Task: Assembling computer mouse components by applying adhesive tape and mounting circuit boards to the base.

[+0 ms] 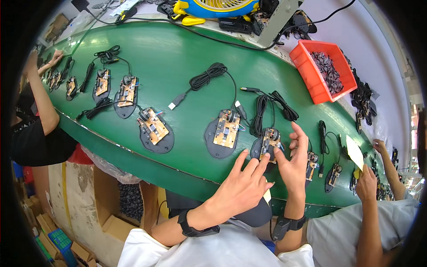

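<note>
In front of me lies a computer mouse base (269, 139), a black bottom shell with a tan circuit board, scroll wheel and bundled black cable. My left hand (240, 189) reaches over its near edge with fingers stretched and apart, one fingertip at the board. A pale yellow piece (267, 193) shows beside the left hand; whether it is held cannot be seen. At the board's right side is my right hand (293, 164), thumb by the board and fingers raised, partly bent, apart from the thumb. The shell's near part is hidden. Another mouse base (222, 133) sits just left, its cable coiled behind.
More mouse bases (155, 131) with cables line the green conveyor belt (169, 66). A red bin (307, 73) of small dark parts stands at the far right, a blue and yellow fan (218, 6) behind. Co-workers' arms (42, 98) reach in left and right, one hand (367, 184) holding a pale card.
</note>
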Available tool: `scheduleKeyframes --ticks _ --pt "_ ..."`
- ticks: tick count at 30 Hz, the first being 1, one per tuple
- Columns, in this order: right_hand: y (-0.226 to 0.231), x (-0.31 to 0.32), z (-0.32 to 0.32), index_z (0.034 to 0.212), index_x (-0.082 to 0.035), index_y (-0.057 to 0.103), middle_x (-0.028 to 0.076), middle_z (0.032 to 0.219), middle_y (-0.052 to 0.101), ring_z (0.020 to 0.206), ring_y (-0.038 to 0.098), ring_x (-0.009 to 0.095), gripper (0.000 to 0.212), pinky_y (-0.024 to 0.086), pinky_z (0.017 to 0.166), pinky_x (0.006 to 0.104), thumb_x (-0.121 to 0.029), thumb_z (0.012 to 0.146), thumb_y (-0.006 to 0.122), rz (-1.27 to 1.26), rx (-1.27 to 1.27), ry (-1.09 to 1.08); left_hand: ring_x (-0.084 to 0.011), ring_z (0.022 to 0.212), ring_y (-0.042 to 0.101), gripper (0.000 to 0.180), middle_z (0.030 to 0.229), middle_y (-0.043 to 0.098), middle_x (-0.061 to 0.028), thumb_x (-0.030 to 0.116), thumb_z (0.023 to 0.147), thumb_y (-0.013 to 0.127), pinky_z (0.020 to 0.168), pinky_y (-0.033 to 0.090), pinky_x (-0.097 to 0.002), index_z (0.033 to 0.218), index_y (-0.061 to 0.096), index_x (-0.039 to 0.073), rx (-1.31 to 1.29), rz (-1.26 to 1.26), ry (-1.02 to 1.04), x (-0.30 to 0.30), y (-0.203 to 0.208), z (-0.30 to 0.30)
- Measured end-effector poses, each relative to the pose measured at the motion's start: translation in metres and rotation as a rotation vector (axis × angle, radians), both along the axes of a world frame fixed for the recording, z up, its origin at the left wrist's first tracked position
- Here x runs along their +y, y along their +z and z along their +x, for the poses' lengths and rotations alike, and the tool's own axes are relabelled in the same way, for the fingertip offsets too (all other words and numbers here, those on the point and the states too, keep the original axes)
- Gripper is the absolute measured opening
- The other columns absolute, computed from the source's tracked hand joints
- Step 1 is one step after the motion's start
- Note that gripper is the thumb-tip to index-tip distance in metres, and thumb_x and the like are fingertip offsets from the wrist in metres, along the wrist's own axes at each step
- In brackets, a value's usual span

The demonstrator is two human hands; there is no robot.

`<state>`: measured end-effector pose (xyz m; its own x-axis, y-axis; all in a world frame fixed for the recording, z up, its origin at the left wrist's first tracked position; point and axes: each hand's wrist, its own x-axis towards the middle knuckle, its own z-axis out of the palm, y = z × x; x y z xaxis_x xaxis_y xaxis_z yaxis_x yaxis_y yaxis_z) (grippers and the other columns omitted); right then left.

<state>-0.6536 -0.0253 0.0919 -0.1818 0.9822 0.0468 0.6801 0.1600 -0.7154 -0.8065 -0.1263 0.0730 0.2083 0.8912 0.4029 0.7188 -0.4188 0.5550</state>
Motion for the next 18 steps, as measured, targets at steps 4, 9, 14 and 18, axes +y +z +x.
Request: scheduleKeyframes --ticks 4,9,14,18 --pt "0.005 -0.008 -0.003 0.149 -0.006 0.048 0.013 0.119 0.050 0.106 0.049 0.027 0.075 0.044 0.097 0.0376 0.004 0.080 0.074 0.082 -0.117 0.031 -0.0347 0.111 0.058 0.033 0.137 0.061 -0.0263 0.026 0.093 0.073 0.112 0.041 -0.0575 0.078 0.067 -0.003 -0.055 -0.010 0.004 -0.001 -0.002 0.001" --pt "0.024 -0.013 0.011 0.153 -0.007 0.044 0.016 0.132 0.047 0.118 0.051 0.030 0.084 0.045 0.102 0.0396 0.002 0.077 0.078 0.033 -0.156 0.161 -0.0374 0.111 0.060 0.025 0.136 0.062 -0.0241 0.017 0.093 0.074 0.105 0.045 -0.0545 0.082 0.064 -0.002 -0.293 0.028 -0.048 0.000 0.000 -0.019" --pt "0.065 -0.041 0.020 0.147 -0.001 0.052 0.011 0.140 0.062 0.104 0.062 0.016 0.065 0.046 0.084 0.0301 -0.007 0.087 0.076 -0.242 0.488 0.104 -0.0370 0.104 0.065 0.015 0.132 0.064 -0.0219 0.004 0.092 0.071 0.090 0.054 -0.0452 0.086 0.060 -0.004 -0.575 0.004 -0.121 -0.014 0.021 -0.052" --pt "0.081 -0.064 0.013 0.132 0.003 0.065 0.013 0.120 0.075 0.103 0.065 0.017 0.041 0.048 0.088 0.0307 -0.012 0.095 0.073 -0.528 0.536 0.407 -0.0332 0.099 0.068 0.010 0.127 0.065 -0.0208 0.004 0.093 0.069 0.082 0.057 -0.0419 0.092 0.063 -0.004 -0.645 0.064 -0.090 -0.028 0.029 -0.062"
